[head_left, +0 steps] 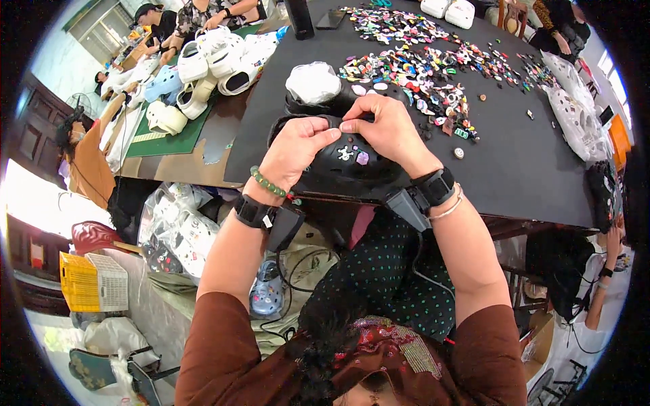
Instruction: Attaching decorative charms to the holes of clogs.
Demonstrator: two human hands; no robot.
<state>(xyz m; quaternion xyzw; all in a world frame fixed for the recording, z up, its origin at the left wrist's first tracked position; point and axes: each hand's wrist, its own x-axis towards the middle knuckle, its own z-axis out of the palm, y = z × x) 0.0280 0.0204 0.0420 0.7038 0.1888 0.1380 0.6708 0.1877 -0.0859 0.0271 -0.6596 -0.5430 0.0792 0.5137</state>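
On the near edge of the dark table sits a black clog point(349, 177). Its upper carries a white skull-and-bones charm point(345, 153), a purple gem charm point(363, 158) and small studs. My left hand point(294, 149) grips the clog's side by the opening, thumb and fingers closed. From the other side my right hand point(386, 132) reaches over the upper, thumb and forefinger pinched together close to the left fingertips. Whatever lies in that pinch is too small or hidden to make out. Just behind stands another black shoe stuffed with a white wad point(313, 82).
Loose colourful charms point(433, 74) spread over the far part of the table point(521, 176). Pale clogs point(210, 61) pile up at the left on a green mat point(177, 139). A black bottle point(298, 19) stands at the back. Bagged clogs point(575, 115) lie right. Several people sit around.
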